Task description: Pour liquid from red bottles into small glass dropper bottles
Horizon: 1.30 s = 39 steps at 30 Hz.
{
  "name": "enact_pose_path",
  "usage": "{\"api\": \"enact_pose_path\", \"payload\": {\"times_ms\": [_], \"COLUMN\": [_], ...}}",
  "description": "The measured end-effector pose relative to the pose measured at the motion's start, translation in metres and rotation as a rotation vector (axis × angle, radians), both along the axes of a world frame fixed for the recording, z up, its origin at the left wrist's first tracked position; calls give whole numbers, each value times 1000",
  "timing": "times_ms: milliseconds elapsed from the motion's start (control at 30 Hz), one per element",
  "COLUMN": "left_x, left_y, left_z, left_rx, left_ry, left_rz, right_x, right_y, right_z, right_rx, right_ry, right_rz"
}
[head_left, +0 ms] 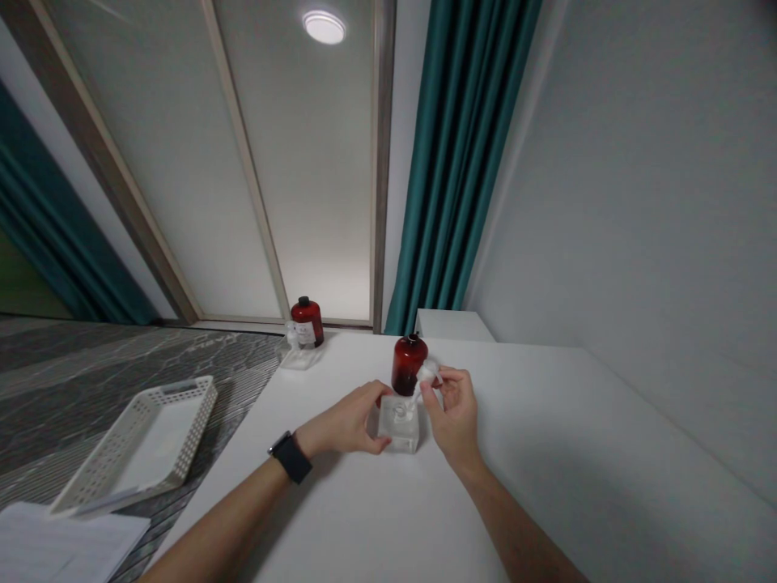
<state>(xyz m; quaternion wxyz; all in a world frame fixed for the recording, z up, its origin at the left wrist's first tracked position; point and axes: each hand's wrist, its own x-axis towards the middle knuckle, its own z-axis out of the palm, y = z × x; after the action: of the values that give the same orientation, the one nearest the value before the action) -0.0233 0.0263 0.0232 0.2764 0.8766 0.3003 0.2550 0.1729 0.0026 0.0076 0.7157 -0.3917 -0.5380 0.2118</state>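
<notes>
Clear bottle point(401, 437) in my left grip, white pump point(428, 371) in my right

My left hand point(349, 421) is clamped on the clear bottle, thumb at its near side and fingers at its far side, a dark watch point(292, 459) round the wrist. The bottle stands upright on the white bench point(376, 518), straight ahead of me at twelve o'clock. My right hand point(455, 417) has thumb and fingers closed on the pump, which I hold tilted at the bottle's one o'clock, its lower end angled down toward the mouth; I cannot tell whether the tip is inside

At the clear bottle's twelve o'clock, just behind it, stands a dark red bottle point(405, 368). Between ten and eleven, near the bench's far corner, a labelled red bottle point(308, 314) with a black cap stands behind a second clear bottle point(299, 356) with a white pump top. Off the bench at nine o'clock is a white basket point(197, 425), with papers point(66, 551) toward eight
</notes>
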Motion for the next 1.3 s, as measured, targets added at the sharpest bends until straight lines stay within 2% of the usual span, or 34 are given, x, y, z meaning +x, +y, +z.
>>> {"api": "enact_pose_path", "payload": {"times_ms": [133,267,600,767,1100,1300], "left_x": [4,6,4,5,2,2], "left_y": [5,3,-10,-12,-14,-16], "left_z": [1,-2,-22,-20,-14,-14], "left_rx": [-71,-73,-27,42,288,347], "left_ry": [-11,-10,-118,-156,-178,-155], "left_rz": [-16,9,16,38,69,55], "right_x": [2,-2,-8,-3,6,8], "right_y": [3,1,-7,-5,-5,-5], "right_z": [1,0,-14,-9,-5,-4], "right_rx": [8,19,-15,-79,-142,-161], "right_ry": [75,82,-206,-277,-402,-424], "right_rz": [-37,-27,47,155,273,356]}}
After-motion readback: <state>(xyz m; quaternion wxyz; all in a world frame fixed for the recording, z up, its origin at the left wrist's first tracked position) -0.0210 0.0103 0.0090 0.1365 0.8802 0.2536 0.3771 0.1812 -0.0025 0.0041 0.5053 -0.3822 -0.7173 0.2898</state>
